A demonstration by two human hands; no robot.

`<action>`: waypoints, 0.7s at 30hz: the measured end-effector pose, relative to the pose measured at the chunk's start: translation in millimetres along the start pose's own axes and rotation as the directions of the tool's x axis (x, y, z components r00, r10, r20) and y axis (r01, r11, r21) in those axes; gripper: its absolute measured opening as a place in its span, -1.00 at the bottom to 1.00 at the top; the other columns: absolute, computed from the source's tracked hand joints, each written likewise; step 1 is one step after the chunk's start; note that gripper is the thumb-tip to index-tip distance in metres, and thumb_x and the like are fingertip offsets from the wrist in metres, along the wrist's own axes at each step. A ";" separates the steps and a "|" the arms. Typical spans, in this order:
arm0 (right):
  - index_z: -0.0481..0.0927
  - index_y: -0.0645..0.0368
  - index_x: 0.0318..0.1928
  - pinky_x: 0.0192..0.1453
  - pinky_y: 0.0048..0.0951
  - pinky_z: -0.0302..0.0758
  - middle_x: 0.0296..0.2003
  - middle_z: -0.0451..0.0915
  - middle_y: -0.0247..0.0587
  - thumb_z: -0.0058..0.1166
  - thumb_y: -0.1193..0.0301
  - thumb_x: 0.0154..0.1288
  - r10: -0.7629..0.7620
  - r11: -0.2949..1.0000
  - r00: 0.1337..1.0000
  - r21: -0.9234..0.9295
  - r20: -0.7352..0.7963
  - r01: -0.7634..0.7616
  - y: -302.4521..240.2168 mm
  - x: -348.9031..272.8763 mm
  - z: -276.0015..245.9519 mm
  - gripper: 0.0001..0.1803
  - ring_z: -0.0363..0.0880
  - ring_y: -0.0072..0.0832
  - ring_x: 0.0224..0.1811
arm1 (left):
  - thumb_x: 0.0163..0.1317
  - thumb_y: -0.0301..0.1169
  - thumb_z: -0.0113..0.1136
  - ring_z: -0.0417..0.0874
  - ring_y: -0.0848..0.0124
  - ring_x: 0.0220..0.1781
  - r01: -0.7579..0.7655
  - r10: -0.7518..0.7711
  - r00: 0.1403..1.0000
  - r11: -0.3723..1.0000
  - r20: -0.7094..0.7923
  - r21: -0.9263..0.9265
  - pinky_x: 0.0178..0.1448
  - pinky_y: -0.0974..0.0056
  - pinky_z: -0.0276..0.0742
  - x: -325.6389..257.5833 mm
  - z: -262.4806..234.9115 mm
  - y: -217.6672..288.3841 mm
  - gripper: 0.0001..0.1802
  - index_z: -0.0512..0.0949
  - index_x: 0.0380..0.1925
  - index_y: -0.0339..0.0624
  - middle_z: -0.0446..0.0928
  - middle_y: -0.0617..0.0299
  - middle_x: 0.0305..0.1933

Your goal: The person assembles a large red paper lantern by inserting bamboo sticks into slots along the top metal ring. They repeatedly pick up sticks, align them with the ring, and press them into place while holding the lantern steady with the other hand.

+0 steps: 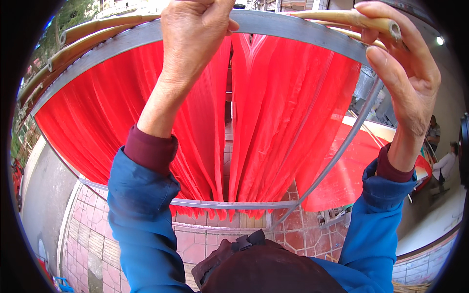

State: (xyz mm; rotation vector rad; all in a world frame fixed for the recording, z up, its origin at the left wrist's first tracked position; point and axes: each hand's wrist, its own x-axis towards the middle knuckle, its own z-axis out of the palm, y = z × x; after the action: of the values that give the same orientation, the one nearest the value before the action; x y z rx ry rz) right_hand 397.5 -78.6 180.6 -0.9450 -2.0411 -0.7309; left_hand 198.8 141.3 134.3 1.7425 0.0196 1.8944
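Outdoors at streetside, over pink tiled paving (193, 239), with grey roadway (46, 180) along left and two people (443, 161) far back at right. Shows large grey metal frame (283, 25), bent by the lens. Hung with red sheets (273, 122), pleated, in two banks below top rail, parted by narrow gap at middle. More red material (332, 173) spread out near frame's right side. Has bamboo poles (107, 22) bunched along top rail at left, more at right. Reaches up with both arms, in blue sleeves (141, 219) with dark red cuffs (150, 149). Has left hand (190, 39) balled at top rail, left of middle, fingers curled in, partly cut off at upper edge; cannot tell contents. Has right hand (415, 88) near top rail's right end, fingers (415, 41) half curled, loosely around hollow end of one bamboo pole (351, 19), thumb below.
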 end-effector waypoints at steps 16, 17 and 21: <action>0.58 0.04 0.31 0.41 -0.18 0.52 0.21 0.65 -0.16 0.22 0.32 0.46 0.104 0.994 0.994 -0.022 0.030 -0.103 1.2 -10.3 -11.0 -0.55 0.67 -0.36 0.19 | 0.35 -0.50 0.32 0.20 0.56 -0.65 -0.262 0.265 0.964 0.924 0.027 0.280 -0.56 0.24 0.23 1.7 20.1 11.3 -0.43 0.30 -0.82 -0.28 0.22 0.28 -0.76; 0.58 0.05 0.31 0.41 -0.18 0.52 0.21 0.65 -0.16 0.22 0.32 0.46 0.102 0.995 0.994 -0.016 0.037 -0.101 1.8 -10.3 -10.5 -0.55 0.66 -0.36 0.19 | 0.35 -0.50 0.32 0.21 0.56 -0.65 -0.241 0.244 0.969 0.929 0.022 0.281 -0.56 0.23 0.21 0.8 21.2 11.4 -0.44 0.30 -0.82 -0.28 0.23 0.28 -0.76; 0.58 0.07 0.30 0.41 -0.20 0.52 0.21 0.65 -0.14 0.22 0.34 0.45 0.091 0.996 0.995 0.012 0.030 -0.091 4.6 -10.1 -9.3 -0.55 0.66 -0.38 0.17 | 0.36 -0.45 0.29 0.24 0.53 -0.66 -0.290 0.296 0.955 0.907 0.028 0.304 -0.56 0.19 0.20 -0.5 26.3 14.5 -0.56 0.42 -0.72 -0.28 0.26 0.19 -0.74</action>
State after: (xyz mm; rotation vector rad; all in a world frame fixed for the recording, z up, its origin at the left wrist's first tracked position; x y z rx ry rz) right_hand 409.4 -86.6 178.3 -1.0394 -2.0111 -0.6575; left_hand 217.4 119.6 143.3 2.0265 0.0637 2.2210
